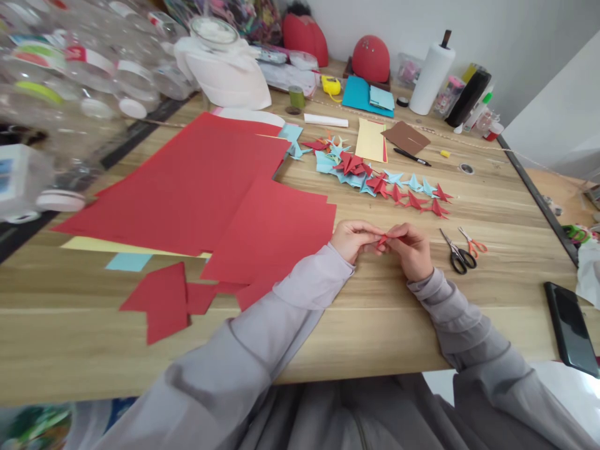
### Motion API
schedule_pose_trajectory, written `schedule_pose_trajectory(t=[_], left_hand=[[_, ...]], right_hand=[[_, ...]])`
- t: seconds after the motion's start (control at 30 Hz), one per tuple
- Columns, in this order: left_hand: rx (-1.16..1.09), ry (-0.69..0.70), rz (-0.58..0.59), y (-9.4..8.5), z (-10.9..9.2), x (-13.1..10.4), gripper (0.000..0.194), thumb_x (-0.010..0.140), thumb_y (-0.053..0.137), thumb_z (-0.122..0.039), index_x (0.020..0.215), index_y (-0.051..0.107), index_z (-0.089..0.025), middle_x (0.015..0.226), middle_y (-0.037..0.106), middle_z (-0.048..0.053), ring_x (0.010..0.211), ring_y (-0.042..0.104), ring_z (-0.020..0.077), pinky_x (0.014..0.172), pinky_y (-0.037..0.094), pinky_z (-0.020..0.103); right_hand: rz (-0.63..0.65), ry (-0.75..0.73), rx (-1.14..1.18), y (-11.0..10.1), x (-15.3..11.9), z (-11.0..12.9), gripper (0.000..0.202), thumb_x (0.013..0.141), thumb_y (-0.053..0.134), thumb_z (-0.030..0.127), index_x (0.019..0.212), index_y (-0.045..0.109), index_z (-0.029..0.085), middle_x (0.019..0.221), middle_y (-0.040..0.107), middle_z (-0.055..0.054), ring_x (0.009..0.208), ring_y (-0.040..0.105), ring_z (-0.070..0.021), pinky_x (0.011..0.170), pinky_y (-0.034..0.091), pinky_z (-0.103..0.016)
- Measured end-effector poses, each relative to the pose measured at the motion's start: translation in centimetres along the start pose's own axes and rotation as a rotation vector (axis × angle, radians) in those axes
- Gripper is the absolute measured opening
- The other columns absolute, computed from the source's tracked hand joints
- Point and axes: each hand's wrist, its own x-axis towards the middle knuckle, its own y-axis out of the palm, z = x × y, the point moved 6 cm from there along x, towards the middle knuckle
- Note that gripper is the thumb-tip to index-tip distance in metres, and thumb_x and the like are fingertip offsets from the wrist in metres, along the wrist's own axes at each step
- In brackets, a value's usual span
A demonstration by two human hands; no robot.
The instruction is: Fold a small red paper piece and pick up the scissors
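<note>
Between my two hands is a small folded piece of red paper point(382, 239), mostly covered by fingers. My left hand point(355, 240) is closed, pinching it from the left. From the right, my right hand point(412, 248) pinches the same piece with thumb and forefinger. Large red sheets point(197, 181) lie to the left, one edge close to my left wrist. Beyond my hands sit several folded red paper cranes point(414, 200) and light blue paper cranes point(414, 183). Smaller red paper pieces point(167, 303) rest near the front left.
Black scissors point(458, 253) and orange scissors point(473, 242) lie right of my right hand. A phone point(569, 325) is at the right edge. Behind are a black pen point(412, 157), yellow paper point(371, 140), brown paper point(405, 137) and a tape measure point(330, 85). Plastic bottles point(89, 69) crowd the left.
</note>
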Motion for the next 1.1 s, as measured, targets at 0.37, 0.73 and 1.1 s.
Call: schedule_pose_trajectory(t=[0.37,0.73,1.1], left_hand=[[-0.021,-0.020,0.008,-0.1,0.3,0.1,0.033,0.049,0.083,-0.021,0.078,0.070,-0.012,0.060,0.067,0.002,0.049,0.062,0.0133,0.047,0.052,0.026],[0.031,0.017,-0.014,-0.1,0.1,0.0,0.029,0.045,0.084,-0.024,0.066,0.070,-0.011,0.058,0.067,0.005,0.047,0.062,0.0153,0.045,0.051,0.028],[-0.047,-0.083,0.004,-0.1,0.2,0.1,0.021,0.050,0.074,-0.011,0.070,0.071,-0.009,0.059,0.069,0.007,0.046,0.062,0.0168,0.042,0.050,0.027]], right_hand=[[0.004,0.105,0.023,-0.3,0.0,-1.0,0.022,0.071,0.072,0.035,0.079,0.056,0.021,0.064,0.066,0.003,0.056,0.062,-0.0129,0.056,0.050,-0.028],[0.032,0.095,0.067,0.0,-0.1,-1.1,0.021,0.073,0.071,0.031,0.080,0.053,0.022,0.062,0.062,0.005,0.054,0.060,-0.0113,0.053,0.047,-0.025],[0.035,-0.080,0.029,0.2,-0.2,0.6,0.010,0.076,0.068,0.024,0.072,0.060,0.020,0.067,0.058,0.002,0.057,0.060,-0.0117,0.053,0.047,-0.026]])
